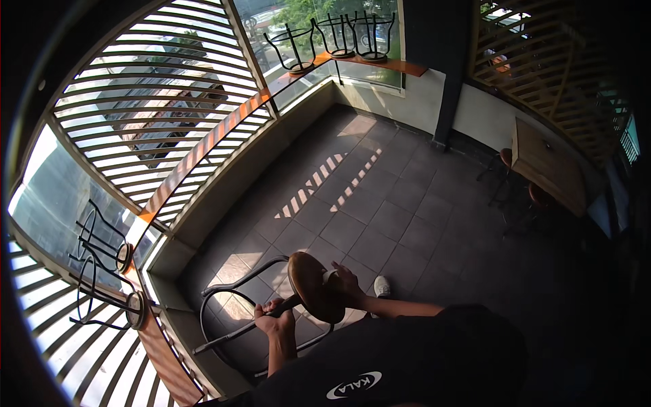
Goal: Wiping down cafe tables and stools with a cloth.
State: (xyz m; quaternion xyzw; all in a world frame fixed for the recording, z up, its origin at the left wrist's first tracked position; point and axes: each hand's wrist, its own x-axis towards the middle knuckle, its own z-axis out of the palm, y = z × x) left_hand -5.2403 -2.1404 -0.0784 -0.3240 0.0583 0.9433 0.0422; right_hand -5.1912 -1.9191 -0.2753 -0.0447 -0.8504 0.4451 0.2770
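A metal-framed stool with a round wooden seat (305,285) is held tilted on its side in front of me, its black legs and ring pointing left. My left hand (275,316) is closed around one of the stool's legs close to the seat. Against the seat's outer face lies my right hand (348,286), with a pale, thin thing, perhaps a cloth, between it and the wood. The fingers of that hand are partly hidden in shadow.
An orange counter (213,135) runs along the slatted windows. Upturned stools (374,53) stand on its far end, and more upturned stools (135,309) on its near left part. A wooden table (549,165) with stools is at the right. Dark tiles (391,219) cover the floor.
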